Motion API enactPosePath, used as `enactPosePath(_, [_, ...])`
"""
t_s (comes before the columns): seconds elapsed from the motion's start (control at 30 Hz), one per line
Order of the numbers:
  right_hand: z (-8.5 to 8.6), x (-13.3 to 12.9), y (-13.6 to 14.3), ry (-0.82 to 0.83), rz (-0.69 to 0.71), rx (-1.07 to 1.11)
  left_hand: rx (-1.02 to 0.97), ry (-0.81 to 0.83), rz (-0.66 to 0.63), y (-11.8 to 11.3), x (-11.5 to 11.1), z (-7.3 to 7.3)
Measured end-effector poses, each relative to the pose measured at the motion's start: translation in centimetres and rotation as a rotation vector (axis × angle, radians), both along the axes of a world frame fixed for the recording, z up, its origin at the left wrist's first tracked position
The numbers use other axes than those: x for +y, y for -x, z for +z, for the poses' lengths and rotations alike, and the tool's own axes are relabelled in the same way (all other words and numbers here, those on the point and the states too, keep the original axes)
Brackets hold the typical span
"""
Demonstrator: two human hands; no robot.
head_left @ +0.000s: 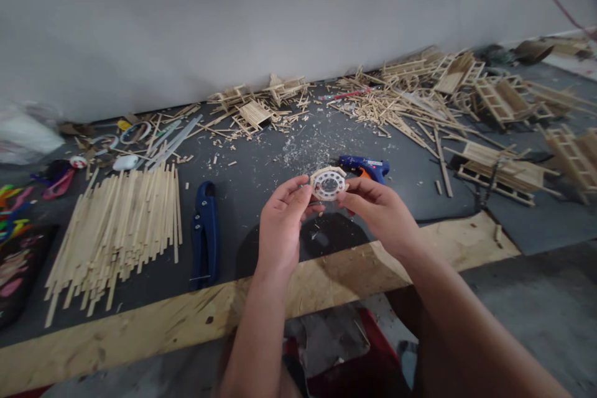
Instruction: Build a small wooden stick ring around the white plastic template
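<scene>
Between both hands, above the dark tabletop, is a small white ring with round holes, with short wooden pieces along its upper edge. My left hand pinches its left side between thumb and fingers. On the opposite side, my right hand grips it with thumb and fingertips. Just behind the right hand lies a blue glue gun with an orange trigger. A blue cutter rests on the table to the left of my hands.
Many thin wooden sticks lie bundled at the left. Loose sticks and small wooden models spread over the back and right. Tape rolls sit back left. A pale wooden board forms the table's front edge.
</scene>
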State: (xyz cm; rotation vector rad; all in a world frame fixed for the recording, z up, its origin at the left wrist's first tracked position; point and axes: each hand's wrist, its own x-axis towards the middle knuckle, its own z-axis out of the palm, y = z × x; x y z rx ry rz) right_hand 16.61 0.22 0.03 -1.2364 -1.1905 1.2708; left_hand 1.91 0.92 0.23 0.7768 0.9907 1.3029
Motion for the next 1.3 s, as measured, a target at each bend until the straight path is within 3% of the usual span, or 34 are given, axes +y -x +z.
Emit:
enactPosePath(0.33, [0.0,0.1,0.2,-0.005,-0.001,0.043,0.066,-0.002,-0.096,-0.3,-0.2,-0.1])
enactPosePath(0.57, [-0.1,0.4,0.6,-0.008,-0.008,0.061,0.069,0.027,-0.085,-0.3,-0.1,-0.3])
enactPosePath(0.73, [-0.7,0.4,1.3,-0.012,-0.154,0.147,0.075,0.002,-0.005,-0.7,0.0,-0.7])
enactPosePath(0.83, [-0.8,0.2,1.9,-0.038,-0.222,0.14,0.197,-0.076,0.104,-0.9,0.0,-0.9])
enactPosePath(0.93, [-0.6,-0.2,2.5,-0.017,-0.122,0.193,0.381,-0.165,0.158,-1.0,-0.3,-1.0])
enactPosePath(1.1, [-0.4,-0.3,3.1,0.004,-0.027,0.284,0.649,-0.319,0.156,-1.0,-0.7,-1.0])
enactPosePath(1.3, [-1.1,0.2,2.8,0.035,-0.14,0.355,0.769,-0.415,0.071,-1.4,-0.8,-0.9])
